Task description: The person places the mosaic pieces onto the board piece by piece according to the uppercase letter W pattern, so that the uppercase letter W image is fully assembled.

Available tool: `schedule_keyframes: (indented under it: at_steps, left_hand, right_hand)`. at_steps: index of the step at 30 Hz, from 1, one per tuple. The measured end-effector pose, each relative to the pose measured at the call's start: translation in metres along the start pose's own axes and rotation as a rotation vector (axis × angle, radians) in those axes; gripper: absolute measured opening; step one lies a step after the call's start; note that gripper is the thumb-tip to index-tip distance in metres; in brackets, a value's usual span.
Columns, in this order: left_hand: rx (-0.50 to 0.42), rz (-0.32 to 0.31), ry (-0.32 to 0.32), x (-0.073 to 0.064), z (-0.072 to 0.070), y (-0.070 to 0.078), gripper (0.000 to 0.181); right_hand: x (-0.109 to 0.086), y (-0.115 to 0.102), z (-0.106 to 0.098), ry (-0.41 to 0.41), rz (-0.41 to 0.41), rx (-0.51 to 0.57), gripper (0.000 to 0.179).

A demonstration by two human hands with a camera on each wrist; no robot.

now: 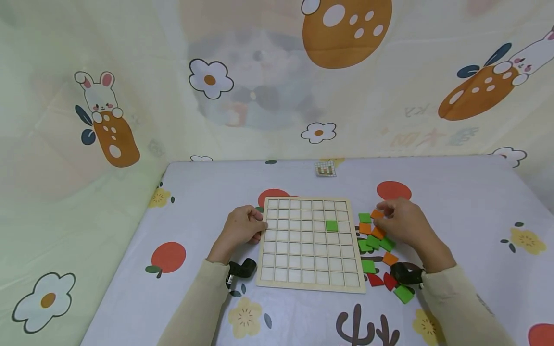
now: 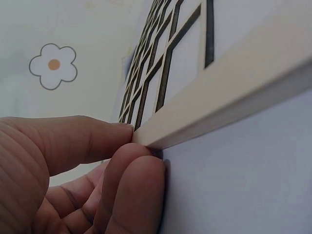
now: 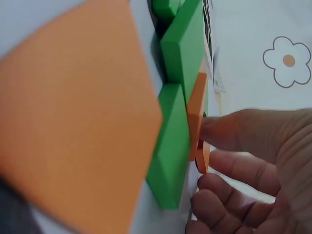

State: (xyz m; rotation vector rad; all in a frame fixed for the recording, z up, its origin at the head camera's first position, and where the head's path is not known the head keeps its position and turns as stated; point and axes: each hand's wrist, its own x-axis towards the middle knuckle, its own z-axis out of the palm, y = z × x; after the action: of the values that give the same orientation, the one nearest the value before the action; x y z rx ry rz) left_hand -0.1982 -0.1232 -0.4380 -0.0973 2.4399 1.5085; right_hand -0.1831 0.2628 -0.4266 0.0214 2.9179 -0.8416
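Note:
A pale wooden grid board (image 1: pixel 311 289) lies flat, with one green square tile (image 1: pixel 332 226) in a cell toward its upper right. My left hand (image 1: pixel 242 225) holds the board's left edge, thumb on top and fingers at the side in the left wrist view. Over the loose tiles right of the board is my right hand (image 1: pixel 404 222). Its thumb and curled fingers are around an orange tile (image 1: pixel 377 214), partly hidden by them. Close by lie another orange tile (image 1: pixel 378 233) and a green tile (image 1: pixel 365 218). A large orange tile (image 3: pixel 83 117) fills the right wrist view's near side.
More green tiles (image 1: pixel 368 266), an orange tile (image 1: pixel 390 259) and red pieces (image 1: pixel 375 279) lie along the board's right side. A small picture card (image 1: pixel 325 169) is at the back of the printed tablecloth (image 1: pixel 467 206). A patterned curtain (image 1: pixel 259 120) hangs behind.

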Motion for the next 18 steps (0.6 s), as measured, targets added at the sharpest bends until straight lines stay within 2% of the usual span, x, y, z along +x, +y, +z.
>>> schedule_keyframes:
  at_steps: [8,18]
  left_hand:
    - [0.004,0.003,0.002,-0.0012,-0.0005,0.0014,0.014]
    - [0.002,0.012,-0.004,-0.0007,-0.0008,-0.0002,0.013]
  right_hand:
    - [0.0014,-0.0012,-0.0006,-0.008,0.028,-0.002,0.04]
    - [-0.0021,0.0005,0.0015,0.042,0.035,0.05,0.028]
